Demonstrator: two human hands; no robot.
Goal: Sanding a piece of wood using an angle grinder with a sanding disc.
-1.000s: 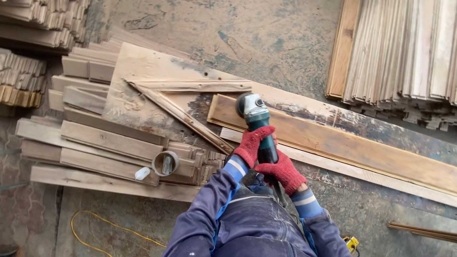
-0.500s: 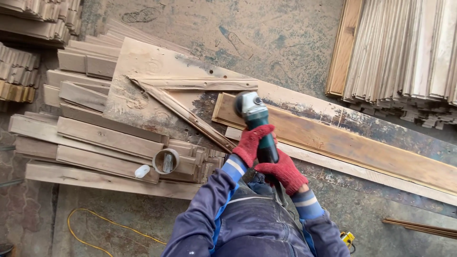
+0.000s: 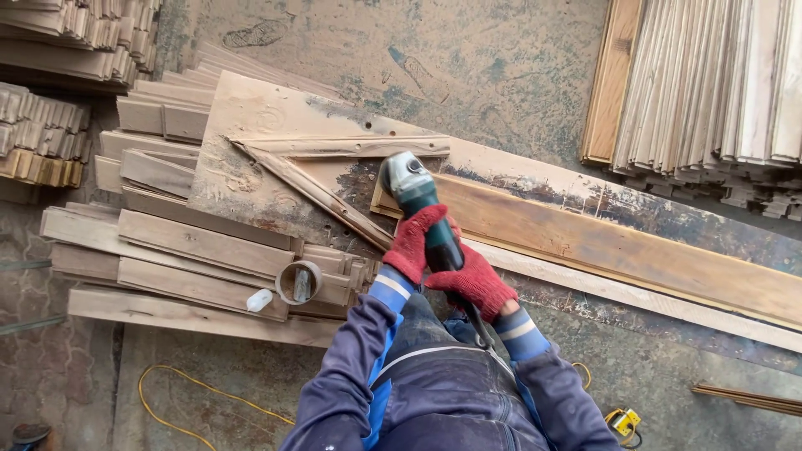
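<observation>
The grinder [image 3: 418, 209] is held in both gloved hands, its head set on the near left end of the long plank [image 3: 618, 250] that lies slantwise across the worn board [image 3: 251, 159]. The left hand [image 3: 412, 244] is wrapped around the green body just behind the head, fingers closed tightly on it; the right hand [image 3: 474, 284] is closed on the rear of the handle, nearer the body, where the cable leaves. Sanding or grinding of the plank's end appears to be the step in hand. It would be done best if the head were kept flat to the wood and not tipped onto an edge, since a tilted disc is likely to gouge. Even pressure should be given by the forward hand, while direction is steered from the rear one. The plank lies loose against a thin strip [image 3: 326, 196], so it could shift under a hard push; light passes along the grain are advised. The yellow cord [image 3: 192, 392] on the floor should be kept behind the feet.
</observation>
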